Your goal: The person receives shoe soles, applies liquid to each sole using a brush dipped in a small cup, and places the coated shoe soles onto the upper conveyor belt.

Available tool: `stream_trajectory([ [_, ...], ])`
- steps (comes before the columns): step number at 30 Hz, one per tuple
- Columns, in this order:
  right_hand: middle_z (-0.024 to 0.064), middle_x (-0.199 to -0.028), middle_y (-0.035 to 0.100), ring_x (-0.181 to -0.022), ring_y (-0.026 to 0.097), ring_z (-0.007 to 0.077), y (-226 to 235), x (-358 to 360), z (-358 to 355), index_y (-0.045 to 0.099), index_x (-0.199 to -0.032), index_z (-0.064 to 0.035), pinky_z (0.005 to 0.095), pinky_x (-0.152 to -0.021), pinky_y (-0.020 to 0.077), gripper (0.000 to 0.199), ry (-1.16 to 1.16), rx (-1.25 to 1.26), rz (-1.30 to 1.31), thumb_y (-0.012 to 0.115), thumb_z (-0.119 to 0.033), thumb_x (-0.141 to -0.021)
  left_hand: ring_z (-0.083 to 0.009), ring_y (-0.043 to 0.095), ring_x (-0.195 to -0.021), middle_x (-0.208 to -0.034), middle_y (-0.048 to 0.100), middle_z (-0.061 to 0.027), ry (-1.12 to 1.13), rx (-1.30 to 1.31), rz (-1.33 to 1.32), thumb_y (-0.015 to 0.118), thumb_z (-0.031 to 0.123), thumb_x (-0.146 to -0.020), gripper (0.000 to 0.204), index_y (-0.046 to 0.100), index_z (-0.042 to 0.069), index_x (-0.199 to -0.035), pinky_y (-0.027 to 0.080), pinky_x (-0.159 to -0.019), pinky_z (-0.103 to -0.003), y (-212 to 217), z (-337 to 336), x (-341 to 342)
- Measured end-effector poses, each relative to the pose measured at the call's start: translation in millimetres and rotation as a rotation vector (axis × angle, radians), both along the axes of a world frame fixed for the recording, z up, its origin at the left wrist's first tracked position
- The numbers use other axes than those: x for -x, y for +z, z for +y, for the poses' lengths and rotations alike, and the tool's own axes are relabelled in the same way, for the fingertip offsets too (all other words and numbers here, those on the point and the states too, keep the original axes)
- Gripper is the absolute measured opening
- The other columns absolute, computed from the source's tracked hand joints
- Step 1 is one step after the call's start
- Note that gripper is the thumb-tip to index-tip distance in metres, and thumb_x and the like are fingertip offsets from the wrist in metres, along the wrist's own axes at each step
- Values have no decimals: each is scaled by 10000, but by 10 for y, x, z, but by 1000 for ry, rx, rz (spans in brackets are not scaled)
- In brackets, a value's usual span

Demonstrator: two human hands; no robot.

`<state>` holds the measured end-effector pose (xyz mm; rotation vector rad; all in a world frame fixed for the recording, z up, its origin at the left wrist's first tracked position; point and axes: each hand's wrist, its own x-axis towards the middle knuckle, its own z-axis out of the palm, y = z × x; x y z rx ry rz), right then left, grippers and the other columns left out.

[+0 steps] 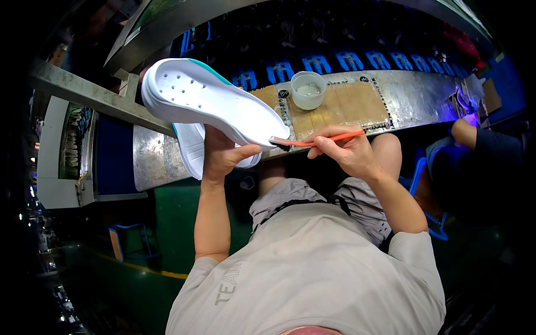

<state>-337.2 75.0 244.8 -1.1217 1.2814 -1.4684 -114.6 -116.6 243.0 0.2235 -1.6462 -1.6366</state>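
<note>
While the left hand (223,156) grips a white shoe sole (209,103) from underneath, holding it tilted above the metal bench (424,92), the right hand (349,151) pinches an orange brush (312,141) with bristles touching the sole's near end. Small plastic cup (307,89) of clear liquid sits just behind on a cardboard patch (357,103).

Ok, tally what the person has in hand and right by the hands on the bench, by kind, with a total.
White shoe soles: 2, the upper one held by the left hand, a second beneath it.
Orange-handled brush: 1, in the right hand.
Translucent cup on the bench: 1.
Total: 4.
</note>
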Motion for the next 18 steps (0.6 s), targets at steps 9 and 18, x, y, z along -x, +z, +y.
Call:
stream_trajectory([
  [9,85,-857,750,-798,685,114,102,-351,-67,745,-1081,44,254,-776,551,281,-123,96,-419,574,-179,-1074,-219,615,-1228,-1281,639,-75,-43,74,-314,971,71,-638,840,552,38,-1365,485,-1049,-383,-132,259,116],
  [18,73,-850,736,-805,647,110,291,-321,-159,737,-1083,51,273,-800,521,315,-188,181,-434,578,-221,-1076,-235,505,-1357,-1436,532,-81,-216,-132,-433,950,142,-610,1090,382,62,-1537,426,-1131,-405,-274,427,196],
])
